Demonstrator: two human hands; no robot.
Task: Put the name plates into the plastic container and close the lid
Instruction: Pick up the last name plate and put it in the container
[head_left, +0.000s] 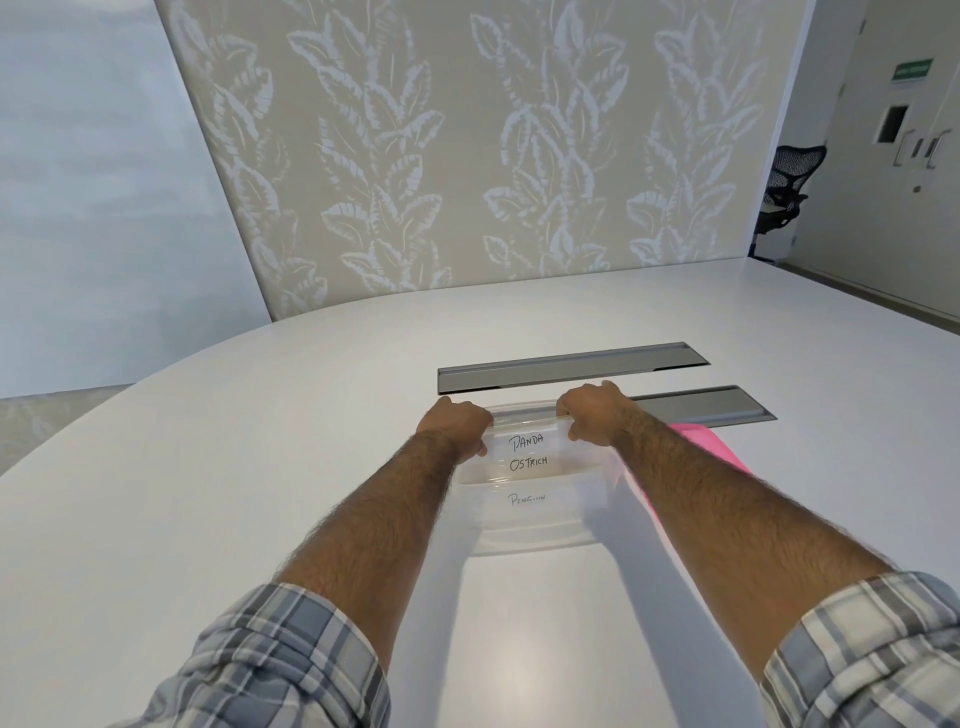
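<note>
White table (208, 467), leaf-patterned wall (467, 156)

Bare table (234, 467) lies open left of the container (530, 525); pink lid (711, 449) and cable troughs (571, 366) crowd its right and far sides

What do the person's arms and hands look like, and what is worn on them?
Both forearms are bare and hairy. The left hand and right hand wear no gloves; no ring or watch shows. The rolled-up sleeves are plaid, in grey-blue, white and beige, and are bunched near the elbows.
</note>
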